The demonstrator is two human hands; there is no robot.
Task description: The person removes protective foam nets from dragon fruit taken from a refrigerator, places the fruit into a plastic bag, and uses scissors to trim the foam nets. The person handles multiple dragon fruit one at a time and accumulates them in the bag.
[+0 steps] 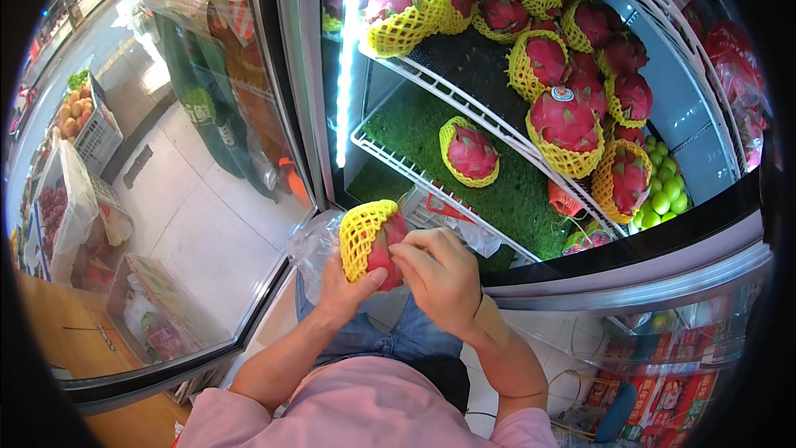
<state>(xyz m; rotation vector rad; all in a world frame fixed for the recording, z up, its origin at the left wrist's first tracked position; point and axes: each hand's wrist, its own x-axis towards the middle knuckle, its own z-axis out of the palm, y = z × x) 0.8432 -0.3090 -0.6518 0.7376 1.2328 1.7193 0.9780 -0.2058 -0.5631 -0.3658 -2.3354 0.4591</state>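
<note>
A dragon fruit (387, 247) in a yellow foam net sleeve (357, 238) rests in my left hand (341, 289), which grips it from below with the thumb along its front. The net covers the fruit's left side and top, leaving its right side bare. My right hand (438, 277) touches that bare skin with pinched fingertips; whether something small is between them cannot be told. Beyond my hands, one netted dragon fruit (471, 152) lies on the green turf-lined shelf (398, 115). Several more netted dragon fruits (566, 121) are piled on the upper shelf.
A glass door (211, 199) of the display fridge stands swung out on my left. White wire rails (448, 102) edge the shelves. Green grapes (665, 190) sit at the right end. A clear plastic bag (311, 246) hangs beside my left hand. A lit strip (347, 62) runs up the fridge's left side.
</note>
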